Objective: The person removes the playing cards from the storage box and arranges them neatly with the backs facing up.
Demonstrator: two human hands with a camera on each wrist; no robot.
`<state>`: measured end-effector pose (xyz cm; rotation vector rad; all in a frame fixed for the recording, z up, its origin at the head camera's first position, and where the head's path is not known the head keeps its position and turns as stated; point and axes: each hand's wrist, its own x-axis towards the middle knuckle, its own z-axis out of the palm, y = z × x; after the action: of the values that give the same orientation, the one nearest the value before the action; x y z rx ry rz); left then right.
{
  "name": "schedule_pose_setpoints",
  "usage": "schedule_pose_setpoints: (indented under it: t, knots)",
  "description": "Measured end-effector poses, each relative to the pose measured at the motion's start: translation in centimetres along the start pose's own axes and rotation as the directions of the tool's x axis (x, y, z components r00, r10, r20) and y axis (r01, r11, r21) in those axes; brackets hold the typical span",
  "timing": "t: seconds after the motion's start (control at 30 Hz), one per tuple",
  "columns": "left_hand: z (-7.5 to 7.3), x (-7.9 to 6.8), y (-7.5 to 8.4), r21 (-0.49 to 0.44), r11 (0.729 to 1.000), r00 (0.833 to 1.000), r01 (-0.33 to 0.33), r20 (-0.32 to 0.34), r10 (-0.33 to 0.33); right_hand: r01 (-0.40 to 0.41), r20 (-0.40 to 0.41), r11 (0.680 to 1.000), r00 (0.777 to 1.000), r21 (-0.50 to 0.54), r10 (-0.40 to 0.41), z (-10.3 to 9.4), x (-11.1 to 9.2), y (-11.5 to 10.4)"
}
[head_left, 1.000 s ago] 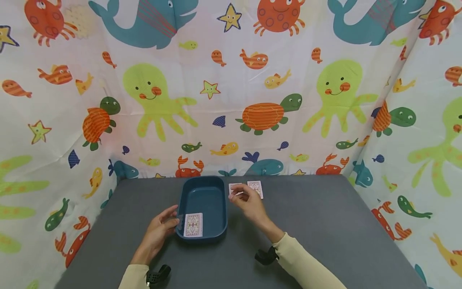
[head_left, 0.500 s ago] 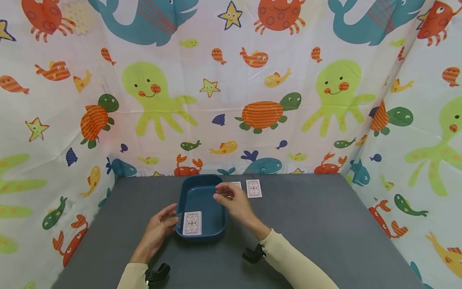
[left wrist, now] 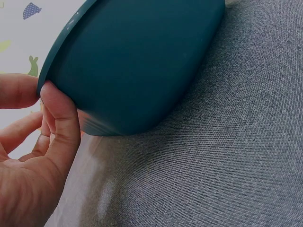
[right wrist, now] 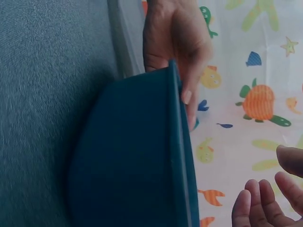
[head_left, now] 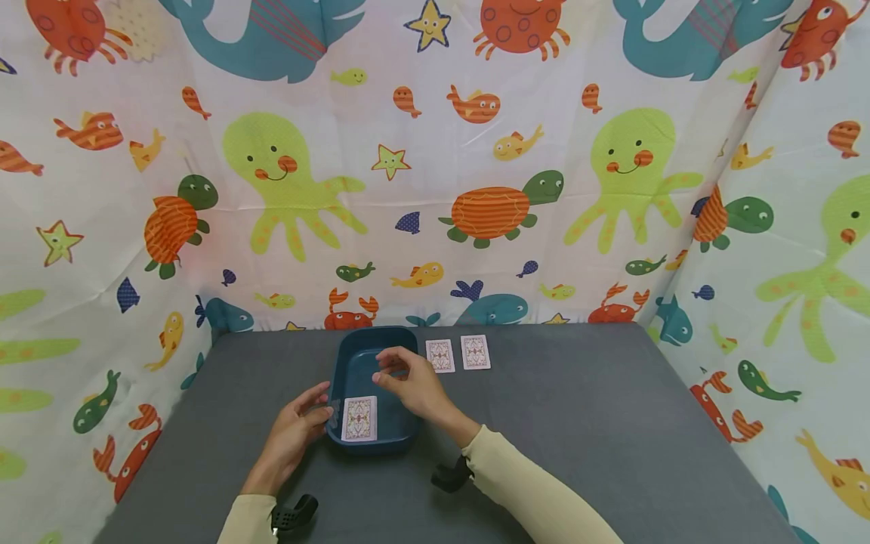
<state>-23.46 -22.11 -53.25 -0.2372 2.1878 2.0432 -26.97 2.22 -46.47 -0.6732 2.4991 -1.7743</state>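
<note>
A dark blue rectangular tub [head_left: 381, 446] stands on the table, a playing card or stack of cards [head_left: 359, 419] with its patterned back up in the near left part. My left hand [head_left: 297, 431] pinches the tub's left rim between thumb and fingers; the left wrist view shows the thumb [left wrist: 59, 101] against the outer wall. Over the tub's right side hovers my right hand [head_left: 414, 385], fingers loosely bent with a gap to the thumb [right wrist: 289, 160] and nothing seen between them. Behind and right of the tub lie two playing cards, a left card [head_left: 440, 356] and a right card [head_left: 475, 352], backs up.
The table [head_left: 578, 423] has a grey cloth surface. Along its back and sides hangs a white curtain [head_left: 421, 204] printed with sea animals. Each wrist wears a black band with a small device, such as the left wristband [head_left: 294, 515].
My right hand has moved left from over the left loose card to above the tub, uncovering that card. My left hand stays at the tub's rim. The head view has shifted slightly.
</note>
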Motion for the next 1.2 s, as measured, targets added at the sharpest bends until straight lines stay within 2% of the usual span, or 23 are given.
schedule_pose_setpoints:
  t: [0.43, 0.6, 0.83, 1.2]
  knots:
    - [-0.1, 0.2, -0.2, -0.006, 1.000, 1.000, 0.016, -0.004, -0.016, -0.117, 0.091, 0.988, 0.988, -0.102, 0.127, 3.0, 1.4, 0.9]
    - [-0.2, 0.1, -0.1, -0.008, 1.000, 1.000, -0.003, 0.003, 0.003, -0.141, 0.109, 0.979, 0.982, -0.144, 0.157, 3.8, 2.0, 1.6]
    - [-0.1, 0.1, 0.2, -0.023, 1.000, 1.000, -0.004, 0.002, 0.004, -0.215, 0.110, 0.950, 0.963, -0.227, 0.244, 4.6, 2.7, 2.7]
    - [-0.1, 0.2, 0.0, -0.026, 1.000, 1.000, 0.003, 0.004, -0.003, -0.245, 0.122, 0.907, 0.946, -0.342, 0.302, 5.0, 3.1, 4.0]
